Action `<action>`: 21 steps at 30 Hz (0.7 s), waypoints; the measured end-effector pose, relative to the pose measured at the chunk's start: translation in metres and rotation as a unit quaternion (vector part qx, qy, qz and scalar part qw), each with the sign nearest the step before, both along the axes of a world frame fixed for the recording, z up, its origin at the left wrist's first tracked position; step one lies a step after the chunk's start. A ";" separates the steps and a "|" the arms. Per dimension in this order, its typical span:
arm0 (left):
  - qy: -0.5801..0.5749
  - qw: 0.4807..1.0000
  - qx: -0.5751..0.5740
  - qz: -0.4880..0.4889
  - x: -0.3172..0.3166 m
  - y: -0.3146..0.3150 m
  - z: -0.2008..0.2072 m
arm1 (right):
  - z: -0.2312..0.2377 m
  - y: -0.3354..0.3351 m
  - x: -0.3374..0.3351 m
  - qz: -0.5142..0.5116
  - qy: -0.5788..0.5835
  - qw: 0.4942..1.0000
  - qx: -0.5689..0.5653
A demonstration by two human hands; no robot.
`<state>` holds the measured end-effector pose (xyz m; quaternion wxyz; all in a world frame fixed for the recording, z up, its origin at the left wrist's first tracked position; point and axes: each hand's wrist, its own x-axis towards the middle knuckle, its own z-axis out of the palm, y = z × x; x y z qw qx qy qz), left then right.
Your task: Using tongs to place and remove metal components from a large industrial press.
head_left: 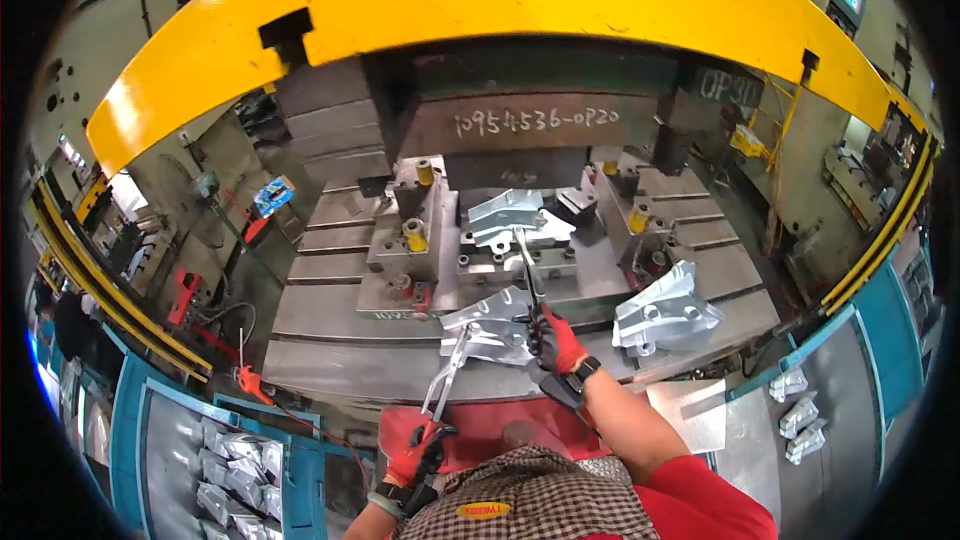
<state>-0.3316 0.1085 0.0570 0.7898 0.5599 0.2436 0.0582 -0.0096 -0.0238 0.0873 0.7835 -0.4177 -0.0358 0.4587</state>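
My left hand (415,452), in a red and black glove, is closed on the handles of long metal tongs (446,378). Their tips meet a bent sheet-metal part (490,320) at the front of the press bed. Gloved the same way, my right hand (558,342) grips a second pair of tongs (531,265) that reaches forward into the press. Its jaws touch another formed metal part (508,212) lying on the lower die (545,262). Whether either pair's jaws are clamped, I cannot tell. Several similar parts (668,310) lie bunched together right of my right hand.
A yellow press beam (560,0) arches above, over a dark upper die block (545,125). Yellow-topped posts (415,235) flank the lower die. At left a blue-framed table holds a heap of metal parts (240,475); at right several parts (800,415) lie on another table.
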 end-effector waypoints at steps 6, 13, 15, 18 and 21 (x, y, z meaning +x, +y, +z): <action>-0.046 0.956 0.283 0.063 0.008 -0.007 0.017 | -0.051 0.058 0.060 -0.014 -0.053 0.998 -0.002; -0.016 0.989 0.147 0.003 0.005 -0.005 0.016 | -0.067 0.062 0.092 0.064 -0.078 0.995 -0.004; 0.003 0.990 0.141 -0.017 0.000 -0.002 0.012 | -0.064 0.067 0.090 -0.018 -0.301 0.944 -0.134; 0.011 0.999 0.030 -0.036 -0.004 0.001 0.000 | -0.054 0.056 0.104 -0.005 -0.459 0.855 -0.240; 0.017 0.999 -0.030 -0.023 -0.002 0.002 -0.014 | -0.045 0.043 0.113 -0.027 -0.453 0.853 -0.258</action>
